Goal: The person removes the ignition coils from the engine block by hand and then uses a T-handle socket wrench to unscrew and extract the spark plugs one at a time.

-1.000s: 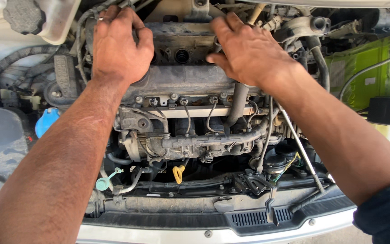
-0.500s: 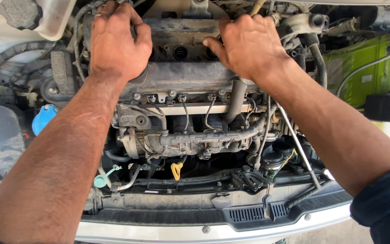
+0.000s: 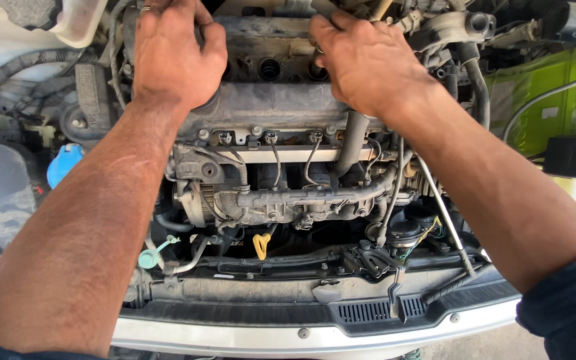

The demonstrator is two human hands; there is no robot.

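I look down into an open car engine bay. A dirty grey engine top cover (image 3: 268,100) lies across the engine at the upper middle. My left hand (image 3: 175,57) rests on its left end with fingers curled over the far edge. On the cover's right end sits my right hand (image 3: 368,63), fingers bent down at the far side near round plug holes (image 3: 269,68). What the fingertips grip is hidden. Below the cover runs a metal rail with thin wires (image 3: 275,155).
A yellow dipstick handle (image 3: 261,245) hangs low in the middle. A blue cap (image 3: 63,164) and a green cap (image 3: 148,259) sit at the left, a green battery (image 3: 535,93) at the right. A thin prop rod (image 3: 445,213) slants right. The white bumper edge (image 3: 301,337) runs along the bottom.
Both hands have shifted slightly toward the far edge of the cover, and my view has moved a little closer. The right hand's fingers have curled in more.
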